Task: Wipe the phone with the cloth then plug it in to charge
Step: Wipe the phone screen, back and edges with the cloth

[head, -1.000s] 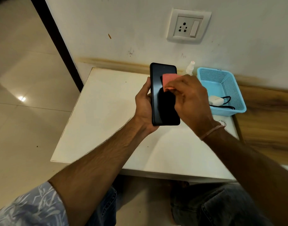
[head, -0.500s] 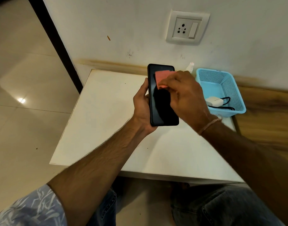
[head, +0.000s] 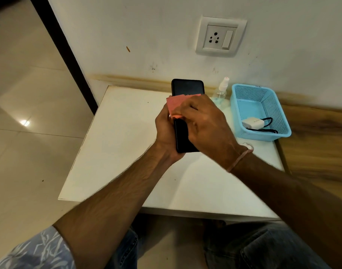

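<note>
A black phone [head: 187, 87] is held upright above the white table [head: 117, 144], screen toward me. My left hand [head: 165, 131] grips its left edge from behind. My right hand [head: 205, 121] holds a pink cloth [head: 176, 104] pressed across the middle of the screen, covering the phone's right side. A white charger [head: 252, 123] with a black cable [head: 268, 120] lies in the blue basket [head: 282, 113] at the table's right. A white wall socket [head: 220, 36] with a switch is on the wall above.
A clear spray bottle [head: 222, 88] stands between the phone and the basket at the wall. A wooden surface [head: 319, 144] adjoins the table on the right. Tiled floor [head: 28, 105] lies to the left, my knees under the front edge.
My right hand has slid the pink cloth from the top right of the screen leftward and down to the middle left edge. The left hand keeps holding the phone.
</note>
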### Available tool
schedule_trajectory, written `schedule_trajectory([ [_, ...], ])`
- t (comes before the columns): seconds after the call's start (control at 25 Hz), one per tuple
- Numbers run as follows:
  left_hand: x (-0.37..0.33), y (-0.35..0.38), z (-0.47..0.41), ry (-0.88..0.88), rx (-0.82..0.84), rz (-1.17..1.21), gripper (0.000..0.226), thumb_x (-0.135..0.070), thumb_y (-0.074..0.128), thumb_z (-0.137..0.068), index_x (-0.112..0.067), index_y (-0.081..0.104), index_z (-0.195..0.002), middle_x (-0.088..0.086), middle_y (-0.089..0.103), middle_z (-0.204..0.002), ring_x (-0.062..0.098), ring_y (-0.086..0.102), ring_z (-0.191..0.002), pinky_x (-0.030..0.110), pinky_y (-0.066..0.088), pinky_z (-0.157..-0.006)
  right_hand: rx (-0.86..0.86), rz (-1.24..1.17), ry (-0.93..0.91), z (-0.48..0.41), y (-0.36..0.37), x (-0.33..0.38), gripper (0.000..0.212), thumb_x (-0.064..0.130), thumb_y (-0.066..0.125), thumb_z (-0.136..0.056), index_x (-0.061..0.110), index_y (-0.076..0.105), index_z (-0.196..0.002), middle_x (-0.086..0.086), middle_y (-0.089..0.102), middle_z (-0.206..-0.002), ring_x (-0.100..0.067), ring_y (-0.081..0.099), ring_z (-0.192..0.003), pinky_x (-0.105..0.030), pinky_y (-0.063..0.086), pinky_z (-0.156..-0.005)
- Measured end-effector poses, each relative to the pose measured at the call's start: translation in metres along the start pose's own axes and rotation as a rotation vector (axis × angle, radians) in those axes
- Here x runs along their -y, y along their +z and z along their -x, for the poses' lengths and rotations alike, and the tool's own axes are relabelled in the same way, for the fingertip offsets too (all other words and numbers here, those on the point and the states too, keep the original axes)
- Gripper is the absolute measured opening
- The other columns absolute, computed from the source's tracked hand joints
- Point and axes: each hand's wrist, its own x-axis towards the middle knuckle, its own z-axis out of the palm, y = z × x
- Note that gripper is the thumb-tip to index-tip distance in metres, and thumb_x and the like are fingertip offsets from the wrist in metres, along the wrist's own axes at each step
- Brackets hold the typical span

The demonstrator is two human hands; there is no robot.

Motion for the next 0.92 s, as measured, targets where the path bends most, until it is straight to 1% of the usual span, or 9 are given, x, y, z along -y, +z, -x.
schedule_trajectory([
  [0.12,-0.001,0.003,0.0,-0.063,-0.032,-0.022,0.05,-0.057,0.05,-0.095,-0.012,0.072,-0.102,0.01,0.064,-0.1,0.027,0.063,-0.088,0.036,0.052,-0.079,-0.031,0.062,0.186,-0.016,-0.011,-0.028,0.019,0.005,0.056,-0.09,0.005,0.072,-0.101,-0.014,0.065,-0.099,-0.03,0.055,-0.095,-0.032,0.044,-0.085],
  [0.24,-0.002,0.004,0.001,-0.071,-0.06,-0.016,0.049,-0.059,0.05,-0.094,-0.014,0.071,-0.1,0.008,0.062,-0.098,0.026,0.06,-0.084,0.035,0.049,-0.077,-0.045,0.074,0.297,-0.022,-0.009,-0.034,0.02,0.011,0.055,-0.093,0.007,0.071,-0.105,-0.013,0.064,-0.103,-0.027,0.055,-0.099,-0.022,0.036,-0.085],
  [0.36,-0.003,0.002,0.0,-0.048,-0.042,0.024,0.049,-0.053,0.051,-0.095,-0.011,0.076,-0.099,0.01,0.068,-0.098,0.027,0.067,-0.09,0.036,0.052,-0.083,-0.057,0.039,0.173,-0.012,0.002,-0.007,0.017,0.005,0.06,-0.086,0.004,0.072,-0.099,-0.014,0.066,-0.1,-0.03,0.057,-0.098,-0.03,0.044,-0.087],
  [0.44,-0.001,-0.002,-0.001,0.001,-0.022,0.055,0.05,-0.046,0.043,-0.1,-0.011,0.077,-0.092,0.007,0.068,-0.09,0.023,0.067,-0.087,0.033,0.053,-0.082,-0.019,0.001,0.061,0.0,0.009,0.01,0.019,-0.001,0.064,-0.081,0.0,0.071,-0.098,-0.018,0.068,-0.101,-0.035,0.061,-0.098,-0.04,0.05,-0.09],
  [0.52,0.0,-0.004,-0.001,0.013,-0.021,0.048,0.049,-0.045,0.042,-0.101,-0.013,0.077,-0.09,0.006,0.068,-0.088,0.021,0.067,-0.086,0.032,0.054,-0.079,0.014,-0.012,-0.015,0.001,0.006,0.009,0.019,-0.002,0.065,-0.081,-0.001,0.071,-0.099,-0.02,0.068,-0.103,-0.037,0.062,-0.099,-0.043,0.05,-0.091],
  [0.64,-0.004,0.002,0.0,-0.053,-0.021,0.01,0.05,-0.054,0.05,-0.096,-0.011,0.074,-0.102,0.011,0.067,-0.101,0.027,0.066,-0.092,0.037,0.052,-0.084,-0.027,0.027,0.077,-0.015,-0.007,-0.017,0.018,0.005,0.056,-0.087,0.004,0.072,-0.096,-0.014,0.066,-0.097,-0.033,0.057,-0.096,-0.033,0.047,-0.084],
  [0.76,-0.005,0.003,-0.001,-0.052,-0.053,-0.016,0.051,-0.058,0.047,-0.097,-0.014,0.071,-0.101,0.008,0.064,-0.099,0.026,0.061,-0.086,0.035,0.049,-0.08,-0.038,0.093,0.251,-0.026,-0.01,-0.035,0.018,0.009,0.056,-0.091,0.006,0.07,-0.102,-0.014,0.064,-0.102,-0.03,0.054,-0.099,-0.023,0.035,-0.085],
  [0.84,-0.004,0.001,-0.002,-0.05,-0.061,-0.006,0.051,-0.058,0.047,-0.096,-0.014,0.072,-0.1,0.008,0.066,-0.097,0.026,0.063,-0.087,0.036,0.05,-0.081,-0.054,0.086,0.261,-0.024,-0.005,-0.03,0.019,0.008,0.056,-0.091,0.005,0.071,-0.101,-0.014,0.065,-0.1,-0.03,0.054,-0.098,-0.026,0.038,-0.085],
  [0.92,-0.005,0.0,-0.002,-0.047,-0.055,0.017,0.052,-0.057,0.049,-0.096,-0.011,0.073,-0.103,0.012,0.068,-0.102,0.029,0.066,-0.094,0.039,0.05,-0.089,-0.056,0.063,0.184,-0.018,0.001,-0.016,0.018,0.004,0.057,-0.087,0.004,0.072,-0.097,-0.013,0.065,-0.096,-0.03,0.055,-0.095,-0.032,0.045,-0.083],
])
